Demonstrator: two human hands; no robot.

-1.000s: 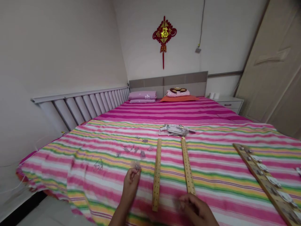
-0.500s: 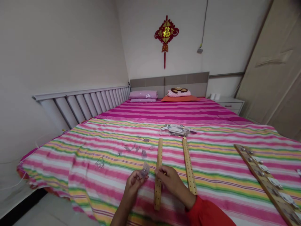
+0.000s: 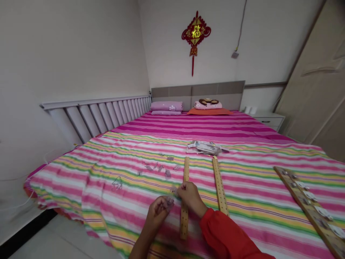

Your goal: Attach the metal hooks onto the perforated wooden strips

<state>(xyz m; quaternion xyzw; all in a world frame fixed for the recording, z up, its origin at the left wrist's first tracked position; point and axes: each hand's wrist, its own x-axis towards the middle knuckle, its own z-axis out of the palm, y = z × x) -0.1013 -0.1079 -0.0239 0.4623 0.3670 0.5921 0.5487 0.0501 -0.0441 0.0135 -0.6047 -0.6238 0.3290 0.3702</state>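
My left hand (image 3: 159,210) is closed on a small clear plastic bag (image 3: 169,202), its contents too blurred to name. Just above it, my right hand (image 3: 188,194) pinches a pale, see-through scrap (image 3: 174,189) that looks like plastic. Under my right hand lies a narrow wooden strip with holes (image 3: 184,223), its middle partly covered. A second holed strip (image 3: 219,183) lies to the right, its near end by my red sleeve. Several small clear packets (image 3: 167,173) are scattered beyond my left hand.
A flat plastic-wrapped bundle (image 3: 206,147) lies past the strips. On the right is a wooden board (image 3: 299,201) bearing white and metal pieces. A tangle of thin dark wire (image 3: 116,183) rests on the striped bedsheet (image 3: 102,212). A radiator (image 3: 107,111) lines the left wall.
My right hand has moved up and left, off the strip's near part, and now holds a see-through scrap beside the bag. My left hand has shifted slightly. The view has turned a little left.
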